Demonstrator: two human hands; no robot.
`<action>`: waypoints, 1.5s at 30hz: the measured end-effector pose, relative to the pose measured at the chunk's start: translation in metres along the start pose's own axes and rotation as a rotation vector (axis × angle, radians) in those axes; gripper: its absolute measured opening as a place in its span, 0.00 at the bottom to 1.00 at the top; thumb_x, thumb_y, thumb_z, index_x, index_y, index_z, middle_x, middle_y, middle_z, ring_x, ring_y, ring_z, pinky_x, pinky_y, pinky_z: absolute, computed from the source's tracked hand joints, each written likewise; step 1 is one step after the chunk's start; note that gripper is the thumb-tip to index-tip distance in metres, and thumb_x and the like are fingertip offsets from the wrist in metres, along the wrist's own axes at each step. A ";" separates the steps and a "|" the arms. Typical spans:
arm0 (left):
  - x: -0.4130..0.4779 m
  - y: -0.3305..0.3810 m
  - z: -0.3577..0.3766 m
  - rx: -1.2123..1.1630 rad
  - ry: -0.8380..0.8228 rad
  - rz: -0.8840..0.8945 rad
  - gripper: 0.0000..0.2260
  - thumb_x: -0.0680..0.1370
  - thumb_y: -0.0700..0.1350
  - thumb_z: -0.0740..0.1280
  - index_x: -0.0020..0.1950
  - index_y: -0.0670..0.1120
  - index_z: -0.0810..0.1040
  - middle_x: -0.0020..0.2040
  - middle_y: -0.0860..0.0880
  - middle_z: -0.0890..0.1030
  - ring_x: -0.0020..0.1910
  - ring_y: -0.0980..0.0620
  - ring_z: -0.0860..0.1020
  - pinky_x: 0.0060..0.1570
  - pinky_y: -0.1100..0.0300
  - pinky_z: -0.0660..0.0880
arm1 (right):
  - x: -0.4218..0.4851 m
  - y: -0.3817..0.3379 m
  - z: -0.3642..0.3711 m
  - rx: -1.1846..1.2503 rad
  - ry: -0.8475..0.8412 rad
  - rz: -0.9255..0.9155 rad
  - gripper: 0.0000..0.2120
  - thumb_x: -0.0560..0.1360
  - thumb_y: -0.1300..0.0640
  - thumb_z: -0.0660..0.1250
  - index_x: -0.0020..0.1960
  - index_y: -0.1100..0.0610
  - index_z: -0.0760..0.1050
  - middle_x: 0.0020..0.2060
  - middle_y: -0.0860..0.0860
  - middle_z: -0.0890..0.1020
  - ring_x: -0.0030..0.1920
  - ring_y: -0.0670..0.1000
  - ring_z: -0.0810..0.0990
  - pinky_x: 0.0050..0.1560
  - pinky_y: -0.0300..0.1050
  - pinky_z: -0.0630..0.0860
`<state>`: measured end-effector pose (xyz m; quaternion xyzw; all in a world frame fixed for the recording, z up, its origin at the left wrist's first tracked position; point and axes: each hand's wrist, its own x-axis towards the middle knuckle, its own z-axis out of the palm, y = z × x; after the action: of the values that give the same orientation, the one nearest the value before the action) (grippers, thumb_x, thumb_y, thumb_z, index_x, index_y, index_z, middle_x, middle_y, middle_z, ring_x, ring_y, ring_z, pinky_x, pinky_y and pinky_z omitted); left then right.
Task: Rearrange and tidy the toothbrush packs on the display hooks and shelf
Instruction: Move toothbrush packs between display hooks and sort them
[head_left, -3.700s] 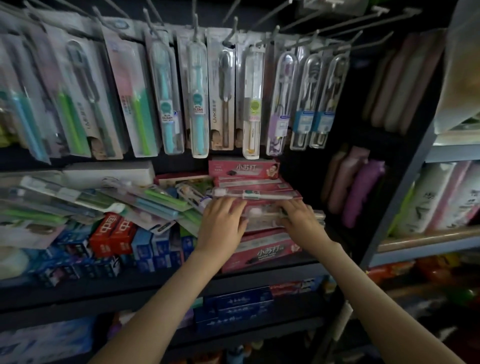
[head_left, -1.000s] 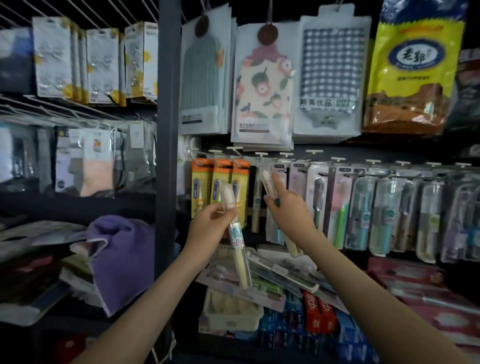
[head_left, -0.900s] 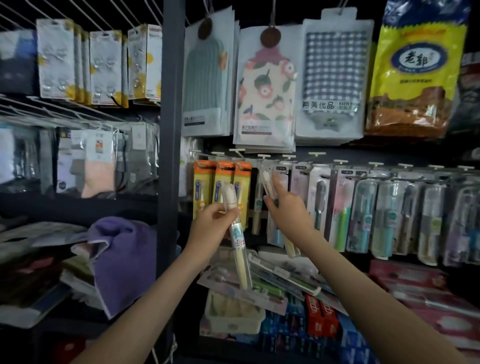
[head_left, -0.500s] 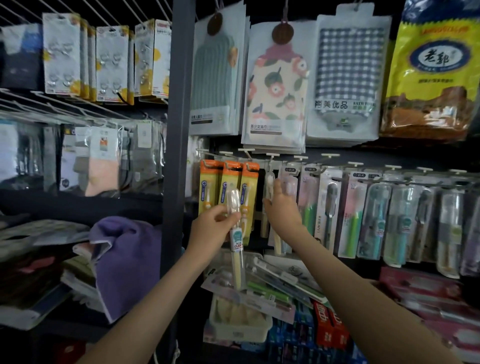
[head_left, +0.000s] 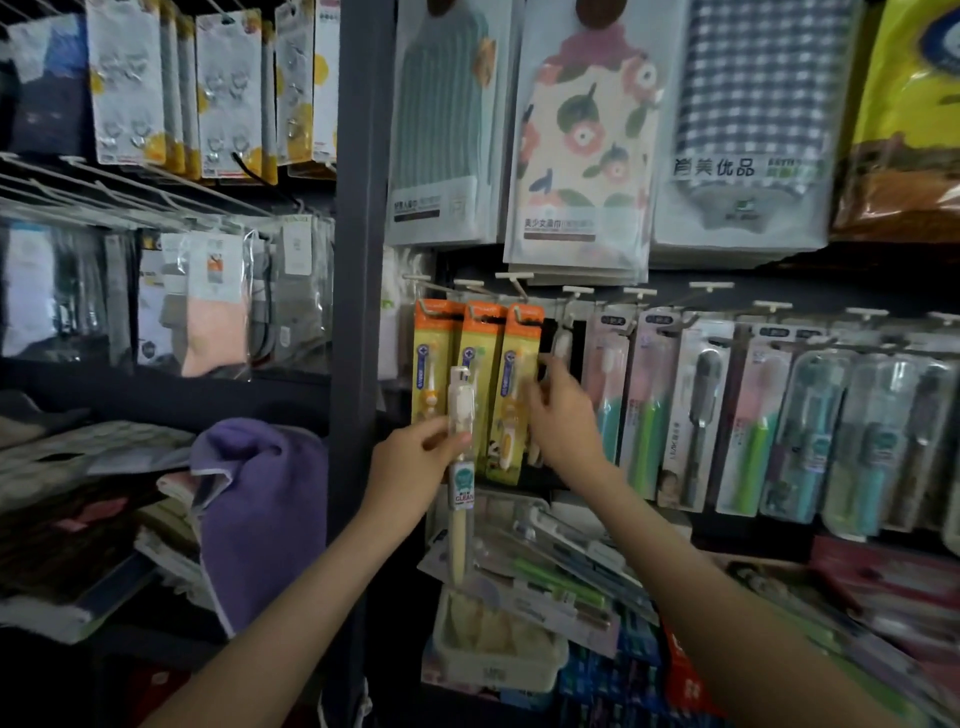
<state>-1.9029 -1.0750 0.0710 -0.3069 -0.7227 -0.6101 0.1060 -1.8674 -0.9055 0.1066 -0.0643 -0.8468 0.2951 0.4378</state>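
The left hand (head_left: 415, 465) pinches a clear pack (head_left: 460, 410) upright, its toothbrush head on top, right in front of the orange packs (head_left: 511, 395) on the hooks. The right hand (head_left: 563, 423) is up at the next hook (head_left: 571, 299), fingers curled round a second pack (head_left: 562, 340) hanging there. Loose packs (head_left: 545, 566) lie heaped below.

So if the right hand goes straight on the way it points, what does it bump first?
Probably the rightmost orange toothbrush pack, hanging just up-left of the right hand. The hand is blurry and depth is unclear, so that's a guess.
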 end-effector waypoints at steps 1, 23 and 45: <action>0.002 0.003 0.005 0.022 -0.014 0.021 0.04 0.75 0.49 0.69 0.49 0.55 0.82 0.44 0.53 0.84 0.45 0.54 0.81 0.50 0.49 0.79 | -0.011 -0.009 -0.002 0.154 -0.094 0.009 0.15 0.80 0.49 0.58 0.64 0.54 0.68 0.44 0.52 0.80 0.44 0.52 0.80 0.46 0.52 0.79; 0.075 -0.020 0.078 1.125 0.196 0.564 0.50 0.69 0.64 0.69 0.76 0.50 0.38 0.77 0.42 0.40 0.75 0.41 0.41 0.69 0.42 0.32 | -0.003 -0.017 -0.062 -0.145 0.045 -0.146 0.25 0.79 0.53 0.60 0.73 0.51 0.57 0.28 0.48 0.77 0.29 0.43 0.76 0.28 0.31 0.70; 0.042 -0.026 0.092 0.988 0.243 0.661 0.44 0.71 0.59 0.70 0.78 0.49 0.49 0.77 0.41 0.51 0.75 0.40 0.51 0.70 0.38 0.45 | 0.017 0.020 -0.018 -0.443 -0.054 0.072 0.34 0.79 0.63 0.56 0.77 0.57 0.39 0.67 0.64 0.68 0.53 0.61 0.78 0.41 0.51 0.74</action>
<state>-1.9305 -0.9766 0.0508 -0.3576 -0.7696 -0.1679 0.5017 -1.8669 -0.8750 0.1154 -0.1813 -0.8995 0.1190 0.3794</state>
